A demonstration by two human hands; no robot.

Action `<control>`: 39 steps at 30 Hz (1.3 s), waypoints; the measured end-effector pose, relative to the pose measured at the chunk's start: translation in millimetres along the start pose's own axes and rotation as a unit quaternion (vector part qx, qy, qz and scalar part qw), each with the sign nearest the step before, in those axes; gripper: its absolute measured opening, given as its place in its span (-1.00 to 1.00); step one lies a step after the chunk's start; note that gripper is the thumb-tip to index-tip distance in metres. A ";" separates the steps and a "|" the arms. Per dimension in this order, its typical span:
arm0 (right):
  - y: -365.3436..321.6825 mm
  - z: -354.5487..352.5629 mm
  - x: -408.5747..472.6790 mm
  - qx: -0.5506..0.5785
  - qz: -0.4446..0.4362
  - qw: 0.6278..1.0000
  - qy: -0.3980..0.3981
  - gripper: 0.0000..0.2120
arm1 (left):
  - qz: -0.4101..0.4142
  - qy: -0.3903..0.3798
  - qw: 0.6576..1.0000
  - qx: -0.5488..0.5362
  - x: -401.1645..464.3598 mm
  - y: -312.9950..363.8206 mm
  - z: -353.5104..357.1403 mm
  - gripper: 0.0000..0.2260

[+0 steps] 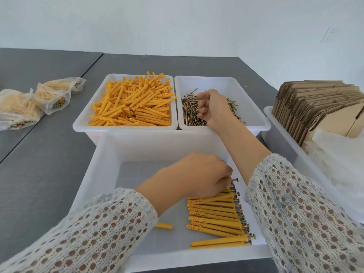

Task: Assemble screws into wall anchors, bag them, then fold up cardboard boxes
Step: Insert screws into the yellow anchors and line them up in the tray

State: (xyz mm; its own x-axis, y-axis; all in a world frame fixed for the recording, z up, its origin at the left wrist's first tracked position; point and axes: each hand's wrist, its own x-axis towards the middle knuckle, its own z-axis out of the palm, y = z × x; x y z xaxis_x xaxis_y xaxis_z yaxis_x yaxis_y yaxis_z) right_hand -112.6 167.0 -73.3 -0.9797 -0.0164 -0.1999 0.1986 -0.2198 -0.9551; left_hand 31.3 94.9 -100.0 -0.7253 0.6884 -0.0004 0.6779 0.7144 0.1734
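Nearest, the left hand point(199, 174) curls onto the row of assembled anchors point(214, 215) in the front bin point(102, 174) — beyond it, the right hand point(211, 107) grasps screws point(189, 113). Assembly continues; next needs a fresh anchor.

You had a grey worktop point(49, 174) in front of you, and a second grey worktop point(39, 64) stood flush against it on the left, a thin seam running between them. Behind both rose a plain white wall point(177, 24), with a faint scuff mark point(328, 34) toward its right side. Your loosely knitted white sleeves point(307, 213) showed an open honeycomb pattern. At the far right you had a heap of white crumpled sheeting point(342, 164), too blurred to identify.
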 end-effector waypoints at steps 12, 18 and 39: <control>0.7 2.3 -0.3 -0.046 0.002 0.999 -0.008 -0.75 | 0.007 0.001 1.000 0.012 6.4 4.7 15.3 -0.79; 1.8 5.7 -2.9 -0.117 -0.024 0.993 -0.003 -0.76 | -0.005 0.020 1.000 -0.008 6.9 -0.1 13.1 -0.74; 16.3 -4.0 -4.9 -0.658 -0.085 0.748 0.007 -0.75 | -0.246 0.419 0.871 0.079 -33.1 -106.2 -35.8 -0.81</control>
State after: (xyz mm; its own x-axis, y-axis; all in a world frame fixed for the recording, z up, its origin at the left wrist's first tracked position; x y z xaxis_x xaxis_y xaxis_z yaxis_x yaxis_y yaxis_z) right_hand -104.5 167.4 -88.8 -0.9954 -0.0850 -0.0449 -0.0638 0.9337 -0.3523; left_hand -21.0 -8.3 -83.1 -0.7209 0.0077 0.6930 0.2202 0.9507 0.2185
